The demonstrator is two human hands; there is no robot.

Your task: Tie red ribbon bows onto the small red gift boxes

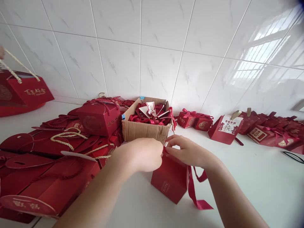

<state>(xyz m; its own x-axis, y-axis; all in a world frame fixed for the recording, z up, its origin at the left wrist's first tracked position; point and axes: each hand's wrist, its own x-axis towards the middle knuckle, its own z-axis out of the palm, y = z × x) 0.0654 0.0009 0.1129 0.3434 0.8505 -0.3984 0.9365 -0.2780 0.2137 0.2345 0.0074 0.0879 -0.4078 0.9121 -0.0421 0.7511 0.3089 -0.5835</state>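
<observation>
A red gift box (169,177) with small gold lettering stands on the white tabletop in front of me, slightly turned. My left hand (142,155) is closed at its upper left edge, the fingertips mostly hidden behind the hand. From the other side, my right hand (187,150) pinches at the top of the same box, thumb and forefinger curled together. A dark pink ribbon (196,193) hangs down the box's right side, its end lying on the table. Whether either hand also grips the ribbon is hidden.
Behind the box is a cardboard carton (144,131) full of ribbons and tags. Larger red boxes (64,177) with rope handles are piled at left. Small finished boxes (187,118) line the wall at right. A person's hand (2,53) at far left holds a red carrier box (26,90).
</observation>
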